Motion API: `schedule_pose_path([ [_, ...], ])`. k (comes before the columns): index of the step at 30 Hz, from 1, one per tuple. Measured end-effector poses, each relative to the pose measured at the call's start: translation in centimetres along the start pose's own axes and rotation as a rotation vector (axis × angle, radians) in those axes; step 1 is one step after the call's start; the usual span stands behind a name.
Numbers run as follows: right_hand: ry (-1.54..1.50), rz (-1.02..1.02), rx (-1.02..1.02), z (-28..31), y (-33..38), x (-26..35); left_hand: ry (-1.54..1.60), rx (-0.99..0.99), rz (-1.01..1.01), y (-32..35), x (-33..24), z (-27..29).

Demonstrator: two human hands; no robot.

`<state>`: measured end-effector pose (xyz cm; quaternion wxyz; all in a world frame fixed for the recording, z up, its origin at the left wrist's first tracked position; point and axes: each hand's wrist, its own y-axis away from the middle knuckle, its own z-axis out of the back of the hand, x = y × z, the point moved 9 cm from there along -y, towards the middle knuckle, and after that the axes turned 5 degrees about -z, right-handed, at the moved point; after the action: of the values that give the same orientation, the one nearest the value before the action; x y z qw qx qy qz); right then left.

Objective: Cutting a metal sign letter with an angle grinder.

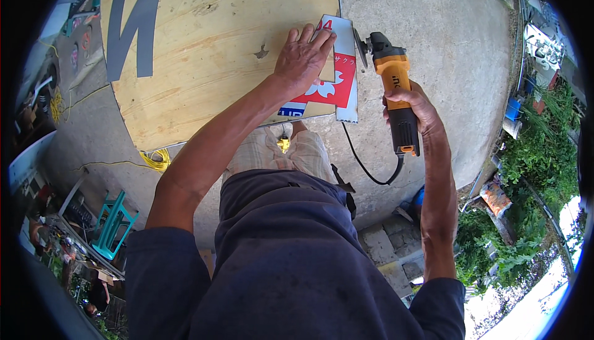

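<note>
My left hand (304, 56) lies with fingers stretched out over a cut sheet piece (341, 87), printed in red, white and blue. The piece rests at the right edge of a plywood board (204, 49), and its right strip sticks out past that edge. In my right hand (413, 106) is an orange and black angle grinder (394, 74), gripped round its body. Its disc (361, 49) stands upright just right of the sheet piece, with a small gap between them. I cannot tell whether the disc spins. A black cord (377, 182) runs from the grinder's rear end.
A grey zigzag-shaped cutout (143, 29) lies on the board's left side. Below the board are a coiled yellow cord (156, 159) and a yellow connector (284, 144). A teal plastic stool (114, 225) stands at lower left. Plants (535, 136) border the concrete floor (433, 18) on the right.
</note>
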<state>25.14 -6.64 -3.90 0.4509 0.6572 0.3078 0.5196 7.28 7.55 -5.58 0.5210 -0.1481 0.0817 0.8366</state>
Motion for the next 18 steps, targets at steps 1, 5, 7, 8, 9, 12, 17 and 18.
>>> schedule_pose_path([
  [1,-0.002,0.0,-0.003,0.2,0.1,-0.4,-0.001,-0.012,-0.002,-0.1,-0.1,0.1],
  [5,-0.008,-0.013,-0.006,0.1,0.6,-1.6,0.004,0.008,0.007,-0.1,0.0,0.1],
  [7,-0.02,-0.026,-0.001,0.1,0.9,-2.3,0.031,0.02,0.016,-0.2,0.0,0.0],
  [8,-0.007,-0.02,-0.012,0.1,1.0,-2.5,0.057,0.03,0.025,-0.2,0.1,-0.2],
  [9,0.005,-0.013,-0.023,0.2,1.1,-2.7,0.057,0.031,0.023,-0.2,0.1,-0.2],
  [12,0.004,-0.043,-0.038,0.1,1.7,-3.4,0.046,0.026,0.022,-0.1,0.0,-0.2],
  [17,0.007,-0.024,-0.035,0.3,2.1,-4.4,0.022,0.021,0.019,-0.2,-0.1,-0.1],
  [18,-0.009,-0.03,-0.027,0.3,2.1,-4.7,0.022,0.023,0.018,-0.1,-0.1,-0.2],
])
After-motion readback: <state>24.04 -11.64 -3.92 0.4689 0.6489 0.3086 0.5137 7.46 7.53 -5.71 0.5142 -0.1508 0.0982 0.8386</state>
